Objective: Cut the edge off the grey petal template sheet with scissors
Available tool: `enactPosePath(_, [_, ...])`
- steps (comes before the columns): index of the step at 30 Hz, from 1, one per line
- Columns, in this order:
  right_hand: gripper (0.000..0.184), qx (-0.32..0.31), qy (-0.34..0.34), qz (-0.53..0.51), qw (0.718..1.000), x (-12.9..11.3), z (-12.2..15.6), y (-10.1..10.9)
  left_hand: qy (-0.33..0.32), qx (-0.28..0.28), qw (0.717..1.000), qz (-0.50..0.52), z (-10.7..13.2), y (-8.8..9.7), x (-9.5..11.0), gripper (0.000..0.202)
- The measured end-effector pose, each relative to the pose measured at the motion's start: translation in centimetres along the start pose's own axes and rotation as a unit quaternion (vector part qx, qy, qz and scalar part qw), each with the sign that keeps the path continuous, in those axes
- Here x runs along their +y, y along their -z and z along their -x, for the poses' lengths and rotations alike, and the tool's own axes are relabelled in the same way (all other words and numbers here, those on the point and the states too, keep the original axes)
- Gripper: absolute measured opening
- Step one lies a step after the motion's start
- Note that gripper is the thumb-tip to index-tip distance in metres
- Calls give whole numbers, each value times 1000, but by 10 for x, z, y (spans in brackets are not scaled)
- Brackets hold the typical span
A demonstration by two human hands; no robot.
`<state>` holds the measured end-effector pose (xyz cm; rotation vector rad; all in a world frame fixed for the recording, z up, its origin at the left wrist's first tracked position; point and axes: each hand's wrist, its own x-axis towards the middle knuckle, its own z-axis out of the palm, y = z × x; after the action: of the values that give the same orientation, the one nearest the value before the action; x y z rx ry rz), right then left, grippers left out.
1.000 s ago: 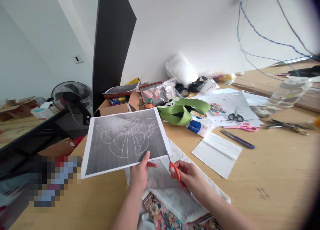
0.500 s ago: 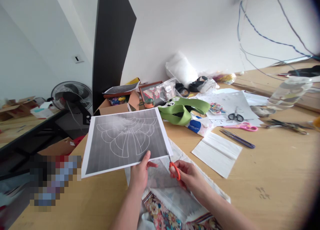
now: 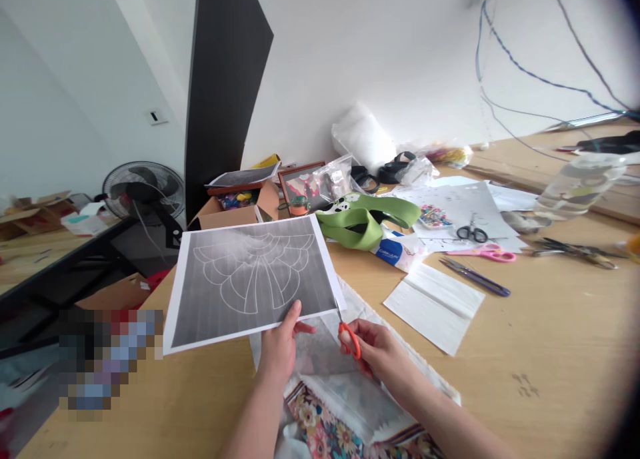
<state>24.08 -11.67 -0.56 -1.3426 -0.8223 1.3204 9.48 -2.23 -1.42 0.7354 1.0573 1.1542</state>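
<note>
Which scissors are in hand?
The orange scissors, gripped in the right hand at the near right corner of the sheet. The pink scissors and black scissors lie unheld, farther back and to the right.

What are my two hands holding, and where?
Your left hand holds the printed sheet by its near edge; your right hand holds orange-handled scissors by the handles.

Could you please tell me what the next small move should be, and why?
I would probably make a small snip along the right-hand white margin: the right hand has the orange-handled scissors at the printed sheet's near right corner, while the left hand grips its near edge.
</note>
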Motion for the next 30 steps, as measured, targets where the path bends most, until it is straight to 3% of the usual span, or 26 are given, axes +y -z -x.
enactPosePath(24, [48, 5, 12, -38, 999, 9, -5, 1, -11, 27, 1000, 7, -1, -1, 3, 38])
enactPosePath(30, [47, 8, 15, -43, 999, 10, -6, 0, -12, 3, 1000, 9, -2, 0, 5, 36])
